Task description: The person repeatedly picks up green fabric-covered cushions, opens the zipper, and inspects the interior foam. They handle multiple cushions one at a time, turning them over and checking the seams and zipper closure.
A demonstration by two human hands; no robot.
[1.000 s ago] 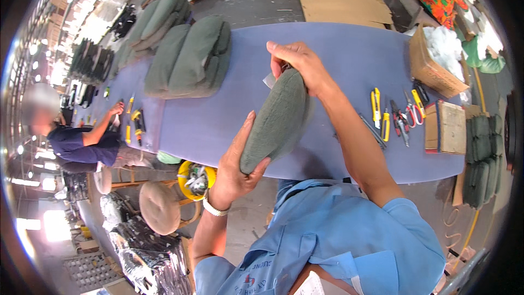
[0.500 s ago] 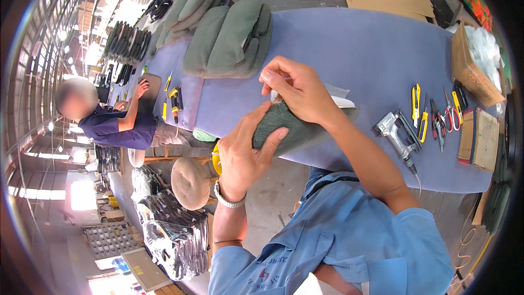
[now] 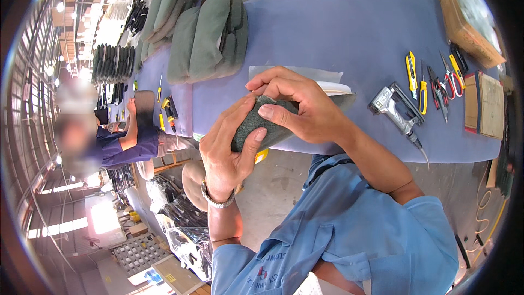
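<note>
A dark green fabric-covered pad [image 3: 252,127] is held between my two hands at the table's near edge. My left hand [image 3: 225,139] wraps round its left end, thumb on the near face and fingers over the far side. My right hand [image 3: 305,104] grips its upper edge, thumb pressed on the fabric and fingers curled behind, close to my left fingertips. A frayed fabric edge shows between the hands. Behind my right hand, a white layer [image 3: 332,87] and a translucent sheet [image 3: 295,71] show along the pad; how they join it is hidden.
On the blue-covered table [image 3: 327,27] lie a staple gun [image 3: 397,110], yellow utility knife [image 3: 411,74], screwdriver [image 3: 423,97], pliers [image 3: 438,93] and red-handled scissors [image 3: 453,83]. Stacked green cushions [image 3: 210,35] stand left, a cardboard box [image 3: 464,27] right. A co-worker [image 3: 120,145] works at left.
My right hand has gone from pinching at the pad's corner to gripping its edge with the thumb on the fabric. The view has shifted, and the pad sits tilted differently.
</note>
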